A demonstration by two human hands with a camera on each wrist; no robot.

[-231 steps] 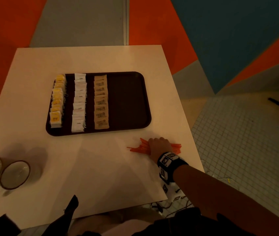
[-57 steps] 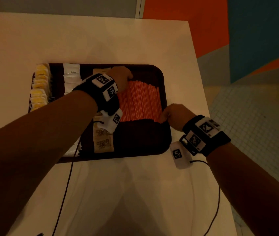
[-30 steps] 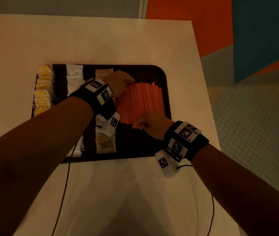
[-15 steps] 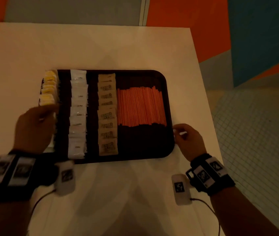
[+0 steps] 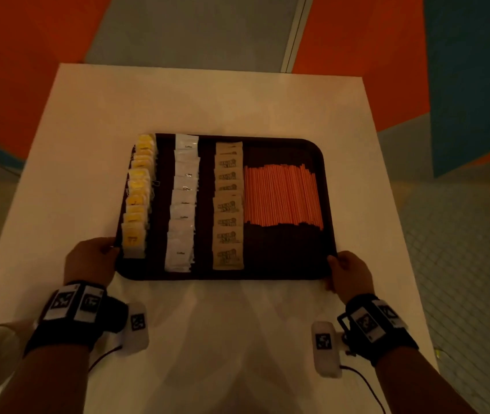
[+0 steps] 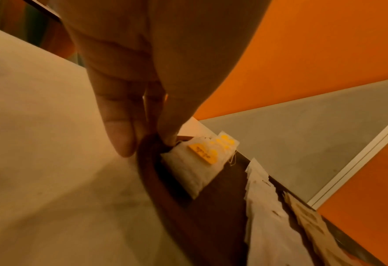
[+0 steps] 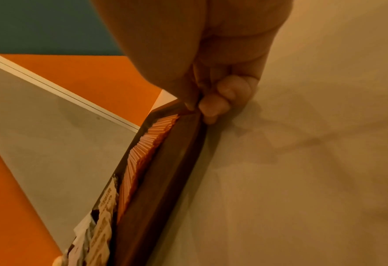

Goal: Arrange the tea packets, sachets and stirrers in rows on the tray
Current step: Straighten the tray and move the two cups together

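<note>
On the brown tray (image 5: 285,273) the yellow tea packets (image 5: 137,198), white sachets (image 5: 184,204), brown sachets (image 5: 228,207) and orange stirrers (image 5: 282,198) already lie in rows. My left hand (image 5: 91,259) and right hand (image 5: 349,273) pinch its near corners; nothing seems left, though the light is dim.

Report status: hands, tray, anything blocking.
Left hand and right hand grip the dark brown plastic tray at opposite rims. Packets, sachets, orange stirrers in rows. Nothing blocking.
</note>
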